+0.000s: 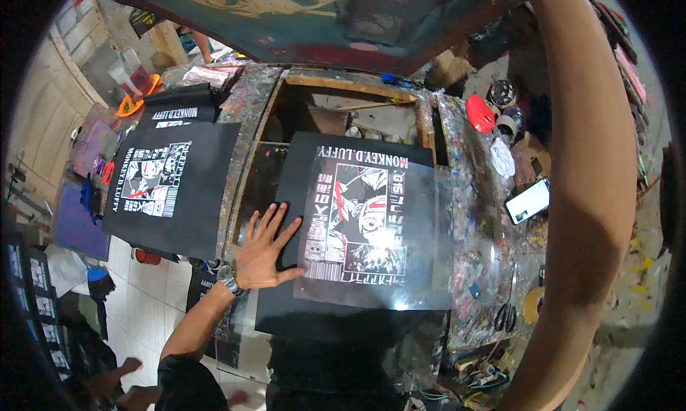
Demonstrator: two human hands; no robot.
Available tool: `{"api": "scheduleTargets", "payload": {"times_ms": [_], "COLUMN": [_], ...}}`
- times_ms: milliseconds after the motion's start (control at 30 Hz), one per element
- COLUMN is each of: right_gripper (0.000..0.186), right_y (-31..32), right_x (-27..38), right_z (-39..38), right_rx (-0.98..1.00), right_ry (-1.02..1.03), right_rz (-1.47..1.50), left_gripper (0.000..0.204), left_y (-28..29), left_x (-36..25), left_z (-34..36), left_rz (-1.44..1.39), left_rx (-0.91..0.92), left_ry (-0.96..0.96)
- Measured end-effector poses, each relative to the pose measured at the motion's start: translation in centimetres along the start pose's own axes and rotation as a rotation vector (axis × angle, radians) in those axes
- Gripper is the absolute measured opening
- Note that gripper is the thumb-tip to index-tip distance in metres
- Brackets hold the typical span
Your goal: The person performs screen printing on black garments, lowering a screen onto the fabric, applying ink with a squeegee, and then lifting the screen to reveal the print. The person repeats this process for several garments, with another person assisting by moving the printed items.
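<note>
My left hand (266, 252), with a wristwatch on its wrist, lies flat with its fingers spread at the left edge of a black fabric panel (286, 314). Its thumb reaches the edge of a clear sheet (425, 268) lying over the panel's white, grey and red cartoon print. Under the panel is a wooden-framed printing table (268, 114) with a glass top. Above the far side, a large dark screen-printing frame (429, 18) hangs tilted up. My right forearm (586, 161) rises along the right side; its hand is beyond the top edge.
Another printed black panel (207, 218) lies to the left. On the paint-spattered right side are a phone (527, 201), black-handled scissors (506, 317), a red lid-like object (479, 114) and a crumpled white cloth (502, 158). More printed pieces (44, 307) hang or lie at the lower left.
</note>
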State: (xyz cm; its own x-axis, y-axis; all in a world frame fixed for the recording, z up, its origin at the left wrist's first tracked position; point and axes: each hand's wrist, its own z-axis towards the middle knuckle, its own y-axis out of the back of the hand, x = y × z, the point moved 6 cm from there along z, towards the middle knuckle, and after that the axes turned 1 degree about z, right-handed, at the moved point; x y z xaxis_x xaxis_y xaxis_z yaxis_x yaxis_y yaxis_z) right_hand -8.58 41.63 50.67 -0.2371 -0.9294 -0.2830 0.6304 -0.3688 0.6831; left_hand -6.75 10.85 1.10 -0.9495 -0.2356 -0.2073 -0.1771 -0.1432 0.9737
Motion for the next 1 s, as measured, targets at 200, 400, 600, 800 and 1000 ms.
{"api": "scheduleTargets", "payload": {"times_ms": [200, 400, 600, 800, 1000], "right_gripper": [0.044, 0.041, 0.038, 0.041, 0.045], "right_y": [-0.5, 0.0, -0.2, -0.1, -0.2], "right_x": [1.0, 2.0, 0.8, 2.7, 0.6], "right_z": [0.3, -1.9, -1.5, -1.9, -1.0], "right_rx": [0.065, 0.043, 0.080, 0.104, 0.081], "right_ry": [0.119, 0.290, 0.249, 0.124, -0.007], "right_rz": [-0.234, -0.195, -0.284, -0.215, -0.115], "left_gripper": [0.106, 0.105, 0.104, 0.106, 0.100], "left_y": [-1.0, -0.7, -0.4, -0.8, 0.0], "left_x": [0.2, 0.1, -0.4, 0.3, -0.1], "left_z": [-0.1, -0.4, -0.1, -0.9, -0.6], "left_rz": [0.053, 0.094, 0.053, 0.062, 0.054], "left_rx": [0.025, 0.033, 0.007, 0.015, 0.039], "left_ry": [-0.018, -0.002, -0.002, -0.007, -0.011]}}
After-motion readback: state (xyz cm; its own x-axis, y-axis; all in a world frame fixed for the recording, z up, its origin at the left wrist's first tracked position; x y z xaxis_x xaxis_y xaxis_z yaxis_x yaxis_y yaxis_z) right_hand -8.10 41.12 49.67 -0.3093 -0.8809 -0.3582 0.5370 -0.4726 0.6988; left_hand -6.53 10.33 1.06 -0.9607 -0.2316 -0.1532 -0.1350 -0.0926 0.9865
